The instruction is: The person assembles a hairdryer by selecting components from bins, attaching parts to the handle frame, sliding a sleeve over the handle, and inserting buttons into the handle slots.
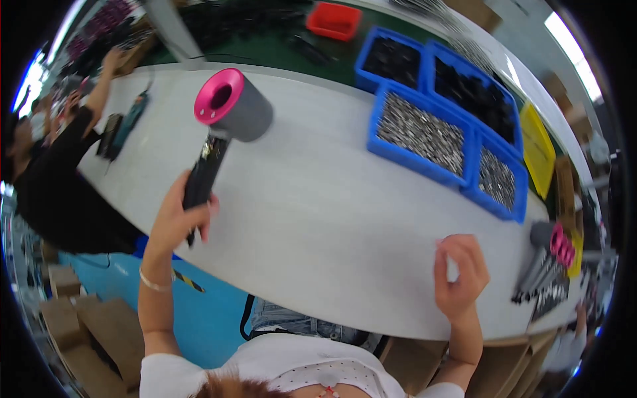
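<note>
My left hand [174, 215] is wrapped round the black handle of a hair dryer [252, 109], held over the left part of the white table [318, 219]. The dryer's grey barrel has a pink ring at its end and points up and away from me. Where handle meets barrel, shiny inner parts show. Out to the right, my right hand [463, 275] is by itself above the tabletop, fingers curled and thumb tip against the index finger. Whatever it pinches, if anything, is too small to tell.
Blue bins [424, 132] of small metal parts and black pieces stand at the back right, beside a yellow bin [537, 149]. More pink-and-grey dryers [554, 249] lie at the right. A green power screwdriver [129, 126] lies at the left, near a co-worker in black [60, 192]. A red tray [334, 21] sits behind.
</note>
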`<state>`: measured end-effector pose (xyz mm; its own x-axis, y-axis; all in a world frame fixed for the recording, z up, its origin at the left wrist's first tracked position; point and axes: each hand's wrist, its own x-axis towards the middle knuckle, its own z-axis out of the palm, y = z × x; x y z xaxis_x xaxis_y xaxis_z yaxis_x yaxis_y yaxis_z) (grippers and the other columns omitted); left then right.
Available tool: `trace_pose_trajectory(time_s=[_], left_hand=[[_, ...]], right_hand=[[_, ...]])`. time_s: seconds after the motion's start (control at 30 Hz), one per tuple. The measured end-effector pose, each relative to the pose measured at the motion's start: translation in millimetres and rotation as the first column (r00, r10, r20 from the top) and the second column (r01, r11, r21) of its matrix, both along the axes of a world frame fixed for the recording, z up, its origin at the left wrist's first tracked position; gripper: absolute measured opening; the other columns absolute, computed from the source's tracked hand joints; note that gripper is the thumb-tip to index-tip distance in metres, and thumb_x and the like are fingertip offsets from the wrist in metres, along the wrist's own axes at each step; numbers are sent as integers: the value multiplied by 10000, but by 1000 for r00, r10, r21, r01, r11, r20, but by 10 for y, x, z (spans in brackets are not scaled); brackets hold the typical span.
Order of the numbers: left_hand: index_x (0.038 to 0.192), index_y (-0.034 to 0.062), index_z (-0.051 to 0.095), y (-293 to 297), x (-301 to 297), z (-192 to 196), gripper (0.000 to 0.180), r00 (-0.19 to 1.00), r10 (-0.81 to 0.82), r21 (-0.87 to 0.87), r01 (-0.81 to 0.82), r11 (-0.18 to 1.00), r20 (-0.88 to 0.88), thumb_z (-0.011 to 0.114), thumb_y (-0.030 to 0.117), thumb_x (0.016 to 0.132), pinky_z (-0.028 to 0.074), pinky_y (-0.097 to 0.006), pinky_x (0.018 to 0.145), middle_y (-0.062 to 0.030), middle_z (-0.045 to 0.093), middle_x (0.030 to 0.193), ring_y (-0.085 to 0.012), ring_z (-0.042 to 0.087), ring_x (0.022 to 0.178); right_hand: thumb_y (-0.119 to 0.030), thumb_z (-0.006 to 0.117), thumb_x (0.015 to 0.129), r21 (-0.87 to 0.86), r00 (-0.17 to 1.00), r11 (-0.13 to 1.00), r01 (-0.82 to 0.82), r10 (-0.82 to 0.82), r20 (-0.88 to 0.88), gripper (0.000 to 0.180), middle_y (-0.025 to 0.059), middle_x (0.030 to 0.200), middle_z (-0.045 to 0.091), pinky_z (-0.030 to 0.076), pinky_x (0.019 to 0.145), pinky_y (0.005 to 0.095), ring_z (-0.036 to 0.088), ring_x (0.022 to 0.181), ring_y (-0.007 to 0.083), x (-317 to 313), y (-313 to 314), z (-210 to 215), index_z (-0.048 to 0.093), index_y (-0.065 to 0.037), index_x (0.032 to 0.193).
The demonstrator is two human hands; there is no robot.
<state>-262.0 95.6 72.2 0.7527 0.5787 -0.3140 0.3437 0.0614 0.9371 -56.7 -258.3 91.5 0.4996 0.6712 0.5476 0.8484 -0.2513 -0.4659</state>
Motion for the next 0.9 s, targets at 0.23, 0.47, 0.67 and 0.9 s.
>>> trace_pose_trajectory(time_s=[0.23,0.47,0.67,0.9], left_hand=[[1175,-10,452,-1435,1084,-351,503,622,-781,151,768,622,54,685,162,764,482,-403,717,-141,599,884,-302,592,802],[1118,30,529,-1449,1186,-503,326,632,-742,-764,586,270,223,604,251,891,407,-238,524,-29,557,828,-71,483,607],[1011,58,547,-1524,1054,-555,258,662,-718,-674,633,380,217,454,286,932,371,-238,526,-8,527,798,-79,436,614],[873,61,498,-1518,1096,-546,241,746,-629,-813,495,306,218,437,290,919,339,-249,510,-14,491,743,-82,381,584]], right_hand=[[23,627,734,-107,971,975,-193,205,119,221,179,1038,623,484,916,507,620,985,346,-451,274,-144,660,15,952],[-52,692,769,-322,990,945,49,-88,-108,119,54,951,626,296,1063,513,569,1046,274,-249,193,-238,686,-61,887],[-32,715,730,-434,991,900,-42,-18,-133,99,36,885,637,372,982,473,599,955,265,-216,338,-132,693,-67,820],[34,691,743,-298,996,954,40,-17,82,163,118,870,532,445,865,510,545,911,318,-368,346,-364,604,-2,877]])
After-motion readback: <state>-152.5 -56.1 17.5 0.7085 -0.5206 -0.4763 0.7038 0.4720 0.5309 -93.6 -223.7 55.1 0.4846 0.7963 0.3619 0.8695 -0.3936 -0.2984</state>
